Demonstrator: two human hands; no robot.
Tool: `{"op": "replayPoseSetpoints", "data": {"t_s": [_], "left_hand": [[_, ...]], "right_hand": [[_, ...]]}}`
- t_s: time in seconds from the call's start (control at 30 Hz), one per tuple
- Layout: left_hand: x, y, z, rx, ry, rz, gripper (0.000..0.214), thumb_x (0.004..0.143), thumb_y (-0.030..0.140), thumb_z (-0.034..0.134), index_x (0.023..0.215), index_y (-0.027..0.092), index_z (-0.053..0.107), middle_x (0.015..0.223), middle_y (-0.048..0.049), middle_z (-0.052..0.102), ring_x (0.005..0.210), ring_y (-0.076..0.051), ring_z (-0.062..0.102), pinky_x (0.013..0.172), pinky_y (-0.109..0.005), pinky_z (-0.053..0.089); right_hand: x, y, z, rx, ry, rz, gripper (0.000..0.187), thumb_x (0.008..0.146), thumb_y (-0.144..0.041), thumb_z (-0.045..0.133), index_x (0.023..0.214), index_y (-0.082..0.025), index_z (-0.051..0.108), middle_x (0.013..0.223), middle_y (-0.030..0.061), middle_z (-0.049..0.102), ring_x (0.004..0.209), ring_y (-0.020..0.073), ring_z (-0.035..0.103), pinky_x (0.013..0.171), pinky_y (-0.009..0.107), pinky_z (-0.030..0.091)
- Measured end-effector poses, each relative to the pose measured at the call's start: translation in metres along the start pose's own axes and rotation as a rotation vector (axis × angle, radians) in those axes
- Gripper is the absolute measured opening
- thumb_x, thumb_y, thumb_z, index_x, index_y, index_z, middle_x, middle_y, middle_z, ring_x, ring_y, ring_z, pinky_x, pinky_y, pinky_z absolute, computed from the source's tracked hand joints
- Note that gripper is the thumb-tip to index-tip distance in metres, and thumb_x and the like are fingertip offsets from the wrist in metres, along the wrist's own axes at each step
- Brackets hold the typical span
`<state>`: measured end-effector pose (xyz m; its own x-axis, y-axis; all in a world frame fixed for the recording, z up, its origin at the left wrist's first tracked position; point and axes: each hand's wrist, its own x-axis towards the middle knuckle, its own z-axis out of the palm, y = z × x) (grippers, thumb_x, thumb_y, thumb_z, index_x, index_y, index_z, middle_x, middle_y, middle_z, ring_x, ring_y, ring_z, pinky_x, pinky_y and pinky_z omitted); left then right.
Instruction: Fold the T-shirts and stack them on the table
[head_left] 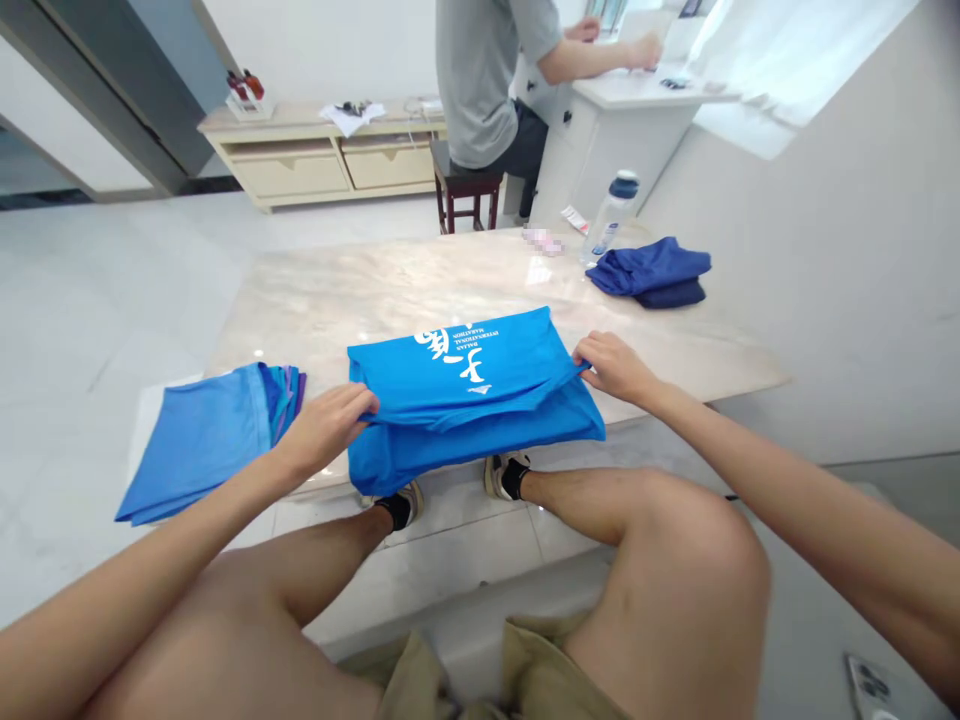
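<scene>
A bright blue printed cloth [510,350], partly folded, lies across the near edge of the table, its lower part hanging over. White lettering on it, including "Dalian International Marathon", is upside down to me. My left hand [334,420] pinches the left end of its raised fold. At the right end of the same fold, my right hand [611,365] is closed on a corner, fingers and thumb together. The fold is stretched between both hands, with a second layer of cloth showing below it. Whether it is a shirt or a bag I cannot tell.
Left of the cloth lies a stack of folded blue and purple fabrics [206,425]. Dark blue folded cloth [652,270] and a clear water bottle [611,215] stand toward the back right of the marble table [315,285]. Beyond, another person [480,80] sits on a stool at a white counter.
</scene>
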<state>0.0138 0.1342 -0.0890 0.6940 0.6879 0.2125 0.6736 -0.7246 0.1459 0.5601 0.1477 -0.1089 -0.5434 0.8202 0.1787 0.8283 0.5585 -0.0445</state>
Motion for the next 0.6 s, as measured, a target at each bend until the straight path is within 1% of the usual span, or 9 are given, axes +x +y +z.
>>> {"op": "replayPoseSetpoints", "data": {"t_s": [0.1, 0.2, 0.3, 0.4, 0.47, 0.5, 0.53, 0.6], "left_hand": [[-0.014, 0.013, 0.004, 0.034, -0.082, 0.097, 0.016, 0.102, 0.011, 0.054, 0.099, 0.024, 0.061, 0.095, -0.0054, 0.067, 0.089, -0.025, 0.064, 0.083, -0.036, 0.050], [-0.022, 0.018, 0.007, 0.077, -0.168, 0.173, 0.017, 0.105, 0.010, 0.053, 0.098, 0.024, 0.059, 0.093, -0.0057, 0.066, 0.087, -0.026, 0.062, 0.081, -0.037, 0.047], [-0.028, 0.019, 0.007, 0.094, -0.259, 0.198, 0.018, 0.105, 0.007, 0.053, 0.099, 0.023, 0.060, 0.095, -0.0065, 0.067, 0.087, -0.025, 0.063, 0.082, -0.037, 0.046], [-0.033, 0.018, 0.007, 0.045, -0.340, 0.208, 0.019, 0.103, 0.006, 0.054, 0.097, 0.022, 0.062, 0.096, -0.0068, 0.069, 0.088, -0.024, 0.064, 0.083, -0.036, 0.046], [-0.037, 0.016, 0.007, -0.025, -0.410, 0.208, 0.013, 0.102, 0.013, 0.061, 0.094, 0.022, 0.065, 0.097, -0.0067, 0.070, 0.090, -0.024, 0.066, 0.085, -0.035, 0.047], [-0.038, 0.014, 0.007, -0.061, -0.436, 0.188, 0.010, 0.102, 0.019, 0.065, 0.093, 0.022, 0.067, 0.097, -0.0068, 0.070, 0.091, -0.025, 0.066, 0.086, -0.035, 0.048], [-0.038, 0.012, 0.007, -0.092, -0.441, 0.142, 0.012, 0.103, 0.028, 0.066, 0.092, 0.023, 0.068, 0.098, -0.0071, 0.071, 0.093, -0.025, 0.067, 0.087, -0.035, 0.049], [-0.036, 0.005, 0.010, -0.129, -0.386, -0.036, 0.024, 0.104, 0.043, 0.063, 0.093, 0.023, 0.070, 0.101, -0.0084, 0.072, 0.095, -0.027, 0.070, 0.088, -0.036, 0.051]], "right_hand": [[-0.023, -0.015, -0.003, -0.007, -0.075, -0.074, 0.016, 0.086, -0.008, 0.063, 0.096, -0.020, 0.067, 0.096, 0.0118, 0.071, 0.097, 0.0295, 0.060, 0.087, 0.038, 0.040], [-0.039, -0.027, -0.005, -0.030, -0.127, -0.150, 0.014, 0.088, -0.008, 0.064, 0.094, -0.020, 0.066, 0.095, 0.0114, 0.070, 0.095, 0.0284, 0.058, 0.086, 0.037, 0.038], [-0.049, -0.036, -0.007, -0.006, -0.185, -0.203, 0.015, 0.089, -0.007, 0.065, 0.096, -0.020, 0.065, 0.098, 0.0107, 0.070, 0.096, 0.0273, 0.060, 0.086, 0.037, 0.038], [-0.054, -0.043, -0.010, 0.049, -0.303, -0.226, 0.014, 0.089, -0.010, 0.069, 0.099, -0.020, 0.068, 0.101, 0.0098, 0.073, 0.101, 0.0278, 0.063, 0.087, 0.036, 0.039], [-0.054, -0.045, -0.011, 0.105, -0.410, -0.206, 0.005, 0.092, -0.019, 0.074, 0.097, -0.021, 0.072, 0.099, 0.0086, 0.074, 0.102, 0.0281, 0.066, 0.087, 0.036, 0.041], [-0.053, -0.045, -0.011, 0.128, -0.450, -0.175, 0.005, 0.095, -0.026, 0.074, 0.095, -0.022, 0.073, 0.098, 0.0083, 0.075, 0.100, 0.0280, 0.068, 0.087, 0.035, 0.043], [-0.050, -0.044, -0.011, 0.138, -0.470, -0.125, 0.012, 0.098, -0.033, 0.073, 0.094, -0.022, 0.074, 0.097, 0.0085, 0.076, 0.099, 0.0280, 0.069, 0.086, 0.035, 0.044], [-0.040, -0.039, -0.008, 0.115, -0.445, 0.044, 0.023, 0.104, -0.041, 0.067, 0.096, -0.022, 0.077, 0.101, 0.0105, 0.078, 0.099, 0.0285, 0.071, 0.085, 0.035, 0.046]]}}
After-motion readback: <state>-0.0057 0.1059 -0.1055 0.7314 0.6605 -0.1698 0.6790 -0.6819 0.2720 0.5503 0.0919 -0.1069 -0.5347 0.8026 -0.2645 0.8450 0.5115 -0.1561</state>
